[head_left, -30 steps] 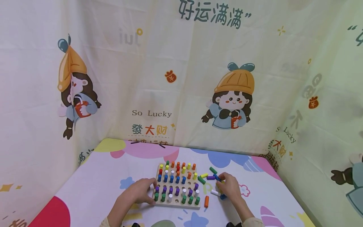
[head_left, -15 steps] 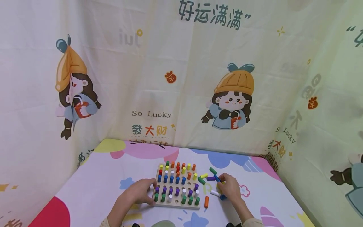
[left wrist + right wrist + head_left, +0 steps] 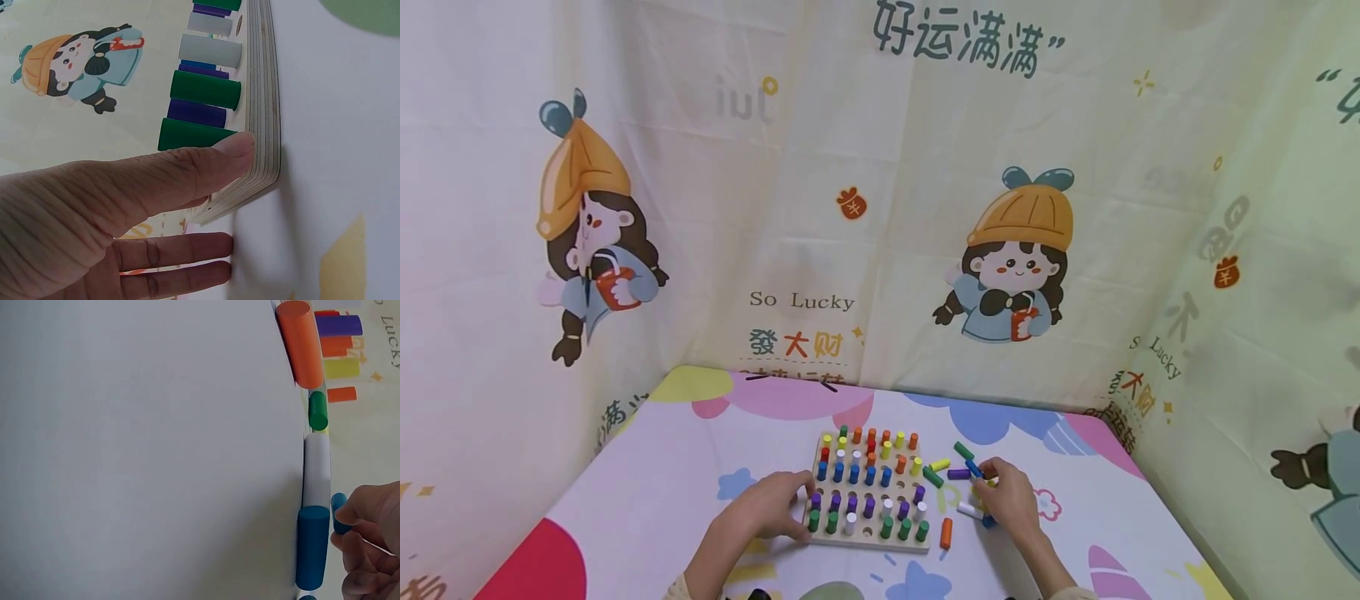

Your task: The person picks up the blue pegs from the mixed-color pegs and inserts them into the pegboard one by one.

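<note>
A wooden pegboard (image 3: pixel 867 542) stands on the table with coloured pegs upright in rows and some bare holes. My left hand (image 3: pixel 775 505) grips its near left corner; in the left wrist view the thumb (image 3: pixel 234 147) lies on the corner beside a green peg (image 3: pixel 194 134), while two other fingers extend below, off the board. To the right of the board, my right hand (image 3: pixel 1007 493) pinches a blue peg (image 3: pixel 973 469) between thumb and forefinger. In the right wrist view this blue peg (image 3: pixel 339 503) shows at the fingertips, partly covered.
Loose pegs lie right of the board: orange (image 3: pixel 946 532), white (image 3: pixel 970 509), purple (image 3: pixel 958 473), yellow (image 3: pixel 939 464) and green (image 3: pixel 964 451). Another blue peg (image 3: pixel 312 548) lies close to the right hand. Printed curtains (image 3: pixel 880 250) surround the table at the back and sides.
Both hands stay almost where they were. The blue peg at the right fingertips and the loose pegs show hardly any shift.
</note>
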The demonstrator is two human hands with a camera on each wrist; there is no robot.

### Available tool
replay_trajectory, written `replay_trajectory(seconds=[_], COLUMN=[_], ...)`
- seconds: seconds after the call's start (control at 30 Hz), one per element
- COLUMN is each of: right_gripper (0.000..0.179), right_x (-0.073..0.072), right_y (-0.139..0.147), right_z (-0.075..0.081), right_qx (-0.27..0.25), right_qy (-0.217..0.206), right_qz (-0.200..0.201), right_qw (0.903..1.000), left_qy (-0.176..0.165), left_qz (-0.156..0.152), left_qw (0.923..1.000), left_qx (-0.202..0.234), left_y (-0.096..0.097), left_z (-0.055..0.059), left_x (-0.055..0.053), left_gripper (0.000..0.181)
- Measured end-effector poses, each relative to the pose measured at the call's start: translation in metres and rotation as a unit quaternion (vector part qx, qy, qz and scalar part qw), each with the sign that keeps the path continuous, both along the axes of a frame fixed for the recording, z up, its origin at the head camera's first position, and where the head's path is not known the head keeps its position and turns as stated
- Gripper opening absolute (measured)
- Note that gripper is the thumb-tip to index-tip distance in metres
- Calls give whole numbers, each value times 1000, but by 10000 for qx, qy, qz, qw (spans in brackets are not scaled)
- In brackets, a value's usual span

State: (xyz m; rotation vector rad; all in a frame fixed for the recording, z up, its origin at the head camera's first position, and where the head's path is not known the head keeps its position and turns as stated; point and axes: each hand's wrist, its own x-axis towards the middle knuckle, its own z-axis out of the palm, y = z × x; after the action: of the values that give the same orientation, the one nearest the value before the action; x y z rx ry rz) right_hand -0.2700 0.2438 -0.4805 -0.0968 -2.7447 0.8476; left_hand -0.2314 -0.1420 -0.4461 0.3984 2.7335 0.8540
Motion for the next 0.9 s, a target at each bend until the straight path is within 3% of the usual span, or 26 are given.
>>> replay_trajectory(seconds=[0.63, 0.9], right_gripper=[18, 19], right_x=[16, 21], right_y=[-24, -37], right_z=[12, 20], right_qx=[4, -211], right_qy=[460, 261], right_qz=[548, 613], right_qw=[9974, 9976], left_qy=[68, 63], left_qz=[-47, 2], left_qw=[10000, 10000], left_qx=[34, -43], left_y=[-1, 0], left_z=[-4, -3], left_x=[-1, 0], left_gripper=[44, 45])
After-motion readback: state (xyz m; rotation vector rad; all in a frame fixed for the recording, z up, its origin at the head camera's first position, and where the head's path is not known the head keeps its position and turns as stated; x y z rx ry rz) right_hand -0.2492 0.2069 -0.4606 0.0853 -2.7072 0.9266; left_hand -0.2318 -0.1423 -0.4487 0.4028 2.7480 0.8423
